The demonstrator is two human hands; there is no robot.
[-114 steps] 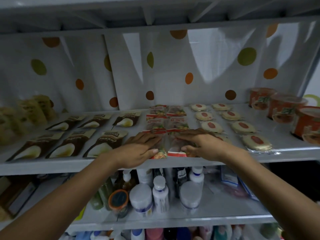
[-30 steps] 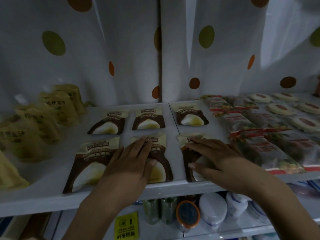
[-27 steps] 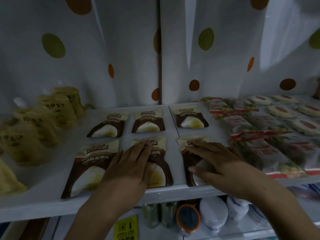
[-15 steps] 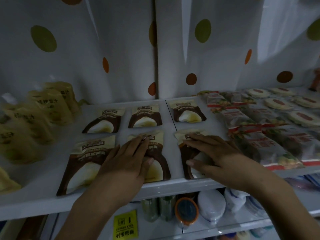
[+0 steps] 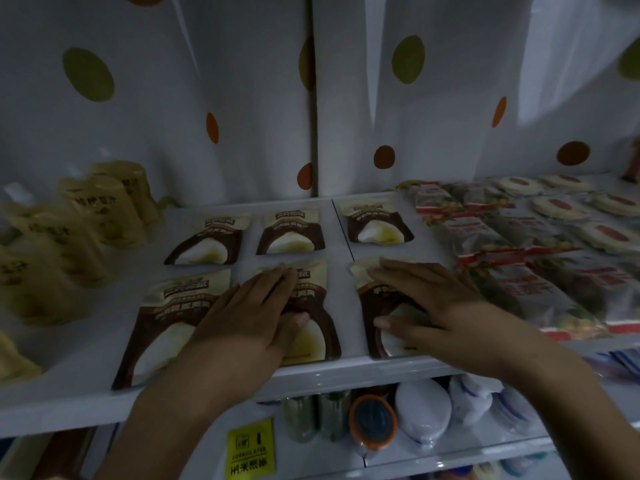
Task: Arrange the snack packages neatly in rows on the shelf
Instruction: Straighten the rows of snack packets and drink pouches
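Nearest, on the lower shelf (image 5: 460, 445): white rounded plastic bottles (image 5: 422, 414), a round container with an orange rim (image 5: 372, 422) and a yellow printed label (image 5: 251, 448) at the front.

Above these, the front edge of the white shelf (image 5: 69, 407) bearing the snack packages, crossed by two bare forearms.

On the front row, the left hand (image 5: 249, 317): palm down, fingers straight and close together, lying flat on the middle front brown-and-cream snack pouch (image 5: 311, 327), thumb resting on its pale printed picture, nothing gripped.

Beside it, the right hand (image 5: 440, 303): palm down, fingers straight and slightly spread, pointing left, pressing flat on the right front brown-and-cream snack pouch (image 5: 384, 306), thumb near that pouch's left edge, nothing gripped.

To the left, the left front brown-and-cream snack pouch (image 5: 166, 327): flat, its right side partly covered by the left hand and forearm, its lower corner at the shelf's front edge.

Behind, a second row of the same print, lying flat and apart from one another: left back pouch (image 5: 207, 244), middle back pouch (image 5: 291, 233), right back pouch (image 5: 377, 223).

At the left end, blurred yellow upright pouches (image 5: 69, 230). At the right, clear flat packages with red bands (image 5: 502, 271) in columns running back, then round pale cakes with red centres (image 5: 561, 209).

Farthest, a white backdrop with green, orange and brown dots (image 5: 207, 98).
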